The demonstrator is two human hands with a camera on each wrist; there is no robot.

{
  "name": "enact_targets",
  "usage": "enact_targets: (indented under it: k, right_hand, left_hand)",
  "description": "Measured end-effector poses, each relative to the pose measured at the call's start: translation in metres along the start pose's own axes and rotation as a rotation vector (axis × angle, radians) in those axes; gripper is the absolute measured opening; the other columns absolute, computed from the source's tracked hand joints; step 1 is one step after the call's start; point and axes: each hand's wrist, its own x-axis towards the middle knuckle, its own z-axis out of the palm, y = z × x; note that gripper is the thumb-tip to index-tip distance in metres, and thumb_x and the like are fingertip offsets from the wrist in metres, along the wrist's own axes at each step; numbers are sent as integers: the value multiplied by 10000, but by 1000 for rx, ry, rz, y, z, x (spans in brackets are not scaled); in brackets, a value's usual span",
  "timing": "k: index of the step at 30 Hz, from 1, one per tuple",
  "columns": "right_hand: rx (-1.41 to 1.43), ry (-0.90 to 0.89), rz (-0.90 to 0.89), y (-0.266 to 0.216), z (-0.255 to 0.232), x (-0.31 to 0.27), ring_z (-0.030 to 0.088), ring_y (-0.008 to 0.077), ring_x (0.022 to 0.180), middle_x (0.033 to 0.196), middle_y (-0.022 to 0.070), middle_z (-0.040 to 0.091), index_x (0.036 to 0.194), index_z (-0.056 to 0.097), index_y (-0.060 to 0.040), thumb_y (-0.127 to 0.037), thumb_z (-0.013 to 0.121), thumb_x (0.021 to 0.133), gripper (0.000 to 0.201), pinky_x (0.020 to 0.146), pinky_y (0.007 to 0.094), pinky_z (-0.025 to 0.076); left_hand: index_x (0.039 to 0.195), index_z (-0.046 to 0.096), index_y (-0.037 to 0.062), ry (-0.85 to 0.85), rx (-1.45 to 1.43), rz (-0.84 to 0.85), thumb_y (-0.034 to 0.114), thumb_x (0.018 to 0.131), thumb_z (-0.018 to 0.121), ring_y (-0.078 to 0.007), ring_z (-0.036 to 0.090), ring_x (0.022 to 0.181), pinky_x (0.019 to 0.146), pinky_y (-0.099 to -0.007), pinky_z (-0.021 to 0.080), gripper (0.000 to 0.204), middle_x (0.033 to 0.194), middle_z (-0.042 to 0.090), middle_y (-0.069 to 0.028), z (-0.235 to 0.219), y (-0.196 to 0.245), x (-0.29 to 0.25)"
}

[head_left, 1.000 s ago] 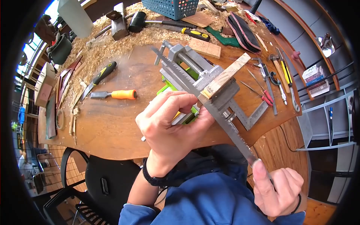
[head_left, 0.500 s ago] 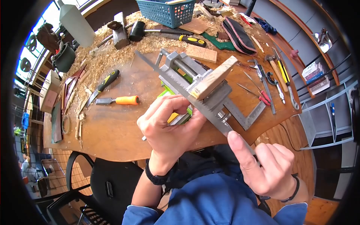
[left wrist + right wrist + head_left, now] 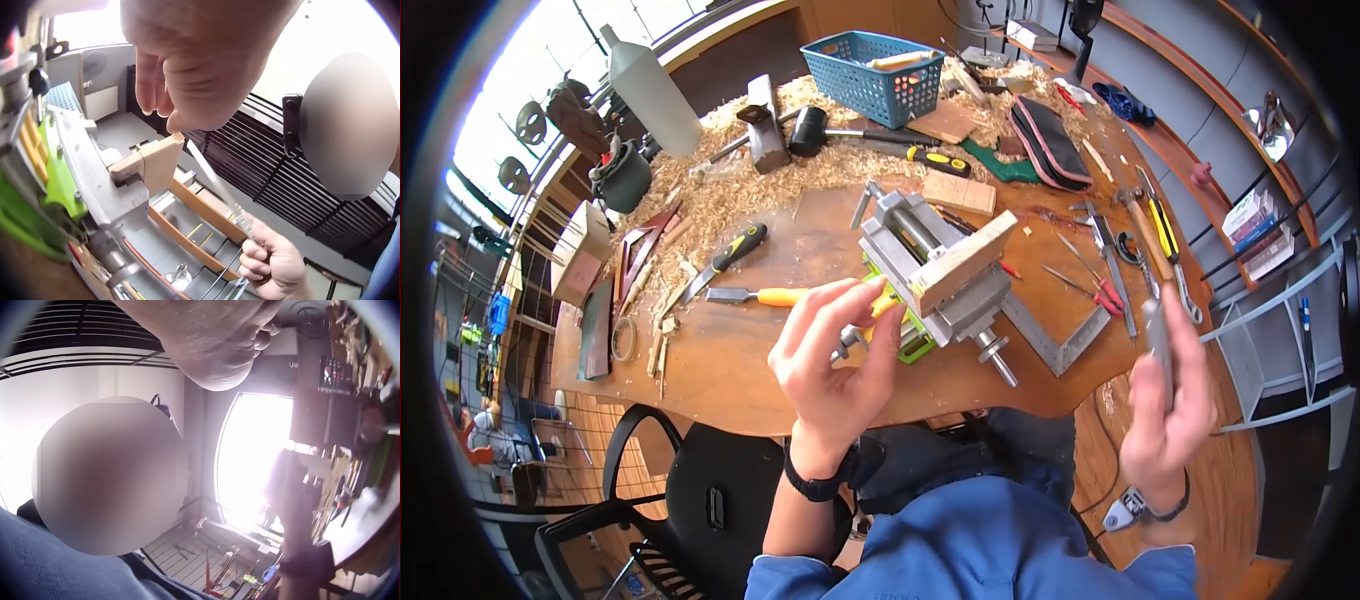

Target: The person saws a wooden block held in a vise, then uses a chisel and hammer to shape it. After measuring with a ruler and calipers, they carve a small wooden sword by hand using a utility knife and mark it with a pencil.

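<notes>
A grey bench vise (image 3: pixel 970 318) with green parts under it holds a pale block of wood (image 3: pixel 965 262), set slanting in its jaws. My left hand (image 3: pixel 830 365) is beside the block's near end, fingers loosely bent, thumb and forefinger apart. In the left wrist view its fingertips hang right by the wood's end (image 3: pixel 164 156). Off to the right, past the table edge, my right hand (image 3: pixel 1165 425) grips a saw, its blade (image 3: pixel 1158 335) pointing up and away. The left wrist view shows this saw blade (image 3: pixel 209 170) lengthwise; the handle is mostly hidden in the fist.
An orange-handled chisel (image 3: pixel 775 297) and a tool with a black-yellow handle (image 3: pixel 740 245) lie left of the vise. A metal square (image 3: pixel 1060 345), red-handled tools (image 3: pixel 1108 297) and a hammer (image 3: pixel 1135 205) lie right. Behind are wood shavings (image 3: pixel 720 195), a mallet (image 3: pixel 808 132) and a blue basket (image 3: pixel 880 85).
The right hand has drawn the saw off the wood's end and swung it right, turning the blade upward. The left hand has moved off the wood slightly leftward. The head view has tilted up.
</notes>
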Motion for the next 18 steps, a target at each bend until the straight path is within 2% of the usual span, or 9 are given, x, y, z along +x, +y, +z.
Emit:
enact_targets:
  k: [1, 2, 4, 6, 10, 12, 14, 15, 18]
  right_hand:
    - [-25, 67, 83, 15, 1, 0, 712, 252, 1077, 1330, 214, 677, 1449, 544, 59, -58, 611, 1004, 465, 916, 334, 549]
    - [-29, 111, 122, 34, 5, 2, 693, 234, 1141, 1371, 217, 658, 1457, 539, 50, -57, 606, 1006, 468, 950, 335, 530]
    - [-35, 131, 91, 71, 7, -2, 718, 257, 1093, 1340, 216, 679, 1444, 558, 38, -55, 595, 1012, 443, 915, 335, 543]
    - [-159, 84, 66, 93, 9, -10, 731, 269, 1061, 1300, 216, 698, 1424, 577, 38, -58, 602, 1014, 421, 898, 336, 549]
    - [-180, 123, 94, 115, 20, -25, 737, 285, 1056, 1271, 216, 711, 1398, 599, 36, -56, 616, 1012, 397, 899, 343, 554]
    - [-193, 124, 93, 131, 26, -30, 720, 269, 1095, 1319, 207, 691, 1407, 585, 49, -49, 603, 1022, 398, 915, 340, 549]
    - [-66, 265, 180, 145, 37, -34, 690, 245, 1137, 1369, 197, 661, 1426, 557, 68, -50, 592, 1034, 411, 940, 336, 541]
    - [-62, 285, 182, 155, 41, -36, 666, 221, 1161, 1397, 193, 637, 1438, 536, 82, -55, 580, 1044, 420, 951, 326, 534]
    - [-51, 325, 275, 171, 51, -38, 667, 207, 1133, 1366, 177, 654, 1439, 539, 79, -61, 577, 1046, 419, 933, 303, 530]
  left_hand:
    - [1025, 775, 29, -19, 111, 103, -49, 740, 801, -251, 695, 825, 738, -339, 567, 296, 989, 733, -117, -3, -1, 5]
    - [1025, 775, 29, -13, 119, 108, -49, 740, 801, -251, 695, 825, 738, -339, 567, 296, 989, 733, -117, -5, 1, 9]
    - [1030, 790, 58, -122, 252, 344, -15, 660, 766, -278, 667, 861, 765, -363, 561, 379, 982, 729, -79, -8, 4, 19]
    - [1012, 794, 71, -150, 327, 439, 19, 620, 739, -260, 643, 839, 741, -346, 553, 399, 1024, 736, -53, -8, 1, 22]
    - [998, 791, 73, -199, 358, 415, 3, 642, 747, -251, 643, 828, 733, -338, 542, 365, 1017, 762, -51, -11, 4, 25]
    - [988, 788, 72, -216, 371, 398, -5, 652, 750, -246, 642, 820, 733, -335, 538, 346, 1006, 771, -47, -12, 8, 28]
    - [909, 747, 75, -262, 391, 336, 1, 739, 853, -238, 638, 791, 750, -342, 514, 214, 912, 774, -51, -12, 15, 31]
    - [915, 739, 73, -290, 414, 349, 1, 744, 841, -236, 629, 794, 744, -329, 506, 212, 929, 775, -47, -13, 15, 32]
    - [927, 766, 78, -330, 481, 418, 8, 679, 783, -211, 641, 792, 725, -325, 520, 258, 959, 770, -42, -16, 13, 35]
